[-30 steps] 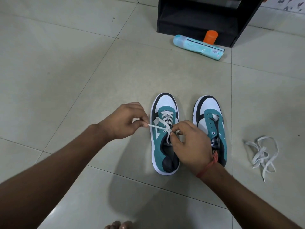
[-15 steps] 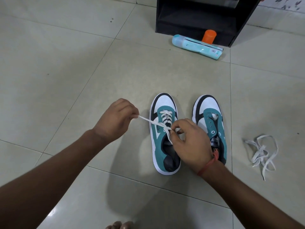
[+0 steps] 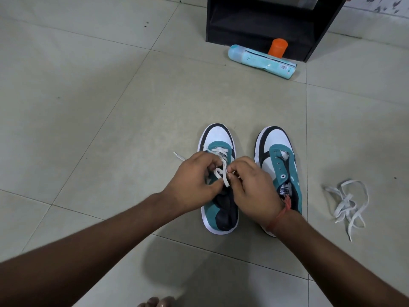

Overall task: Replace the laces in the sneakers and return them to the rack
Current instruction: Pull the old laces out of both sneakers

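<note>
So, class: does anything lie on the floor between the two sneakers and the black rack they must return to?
Yes. A light blue bottle lies on its side across the rack opening, with an orange cylinder behind it, both beyond the sneakers.

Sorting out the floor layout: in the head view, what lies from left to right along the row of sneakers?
Lace tip → left hand → right hand → unlaced sneaker → loose lace.

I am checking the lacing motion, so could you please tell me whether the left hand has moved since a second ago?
Yes. The left hand swung out, then returned over the left teal-and-white sneaker.
</note>
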